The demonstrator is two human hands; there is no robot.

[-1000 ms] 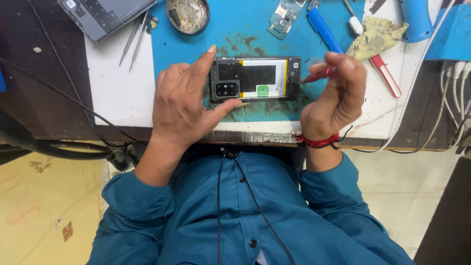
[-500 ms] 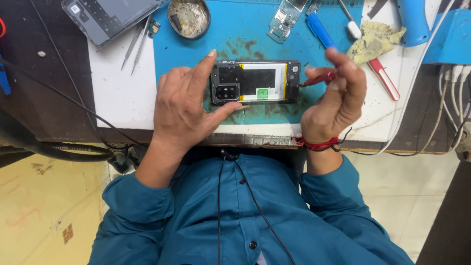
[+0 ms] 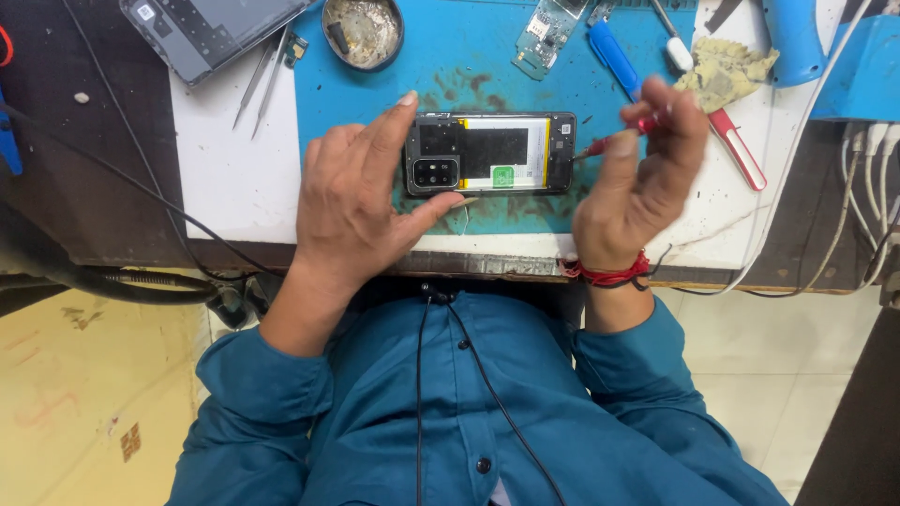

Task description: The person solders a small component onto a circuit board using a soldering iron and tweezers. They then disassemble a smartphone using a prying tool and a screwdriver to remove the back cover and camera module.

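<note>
An opened phone (image 3: 489,154) with its back cover off lies flat on a blue work mat (image 3: 469,66), battery and camera block showing. My left hand (image 3: 361,201) braces the phone's left end, index finger along its far edge and thumb at its near edge. My right hand (image 3: 647,178) pinches a small red-handled screwdriver (image 3: 614,141), whose metal tip touches the phone's right end.
On the mat lie a round metal dish (image 3: 363,32), a small circuit board (image 3: 544,33), a blue-handled tool (image 3: 614,56) and a crumpled cloth (image 3: 722,70). Tweezers (image 3: 258,80) and a dark phone panel (image 3: 211,33) rest at the left. White cables (image 3: 867,187) hang at the right.
My right hand has shifted slightly, fingers lifting while the screwdriver tip stays at the phone's right end. My left hand keeps holding the phone.
</note>
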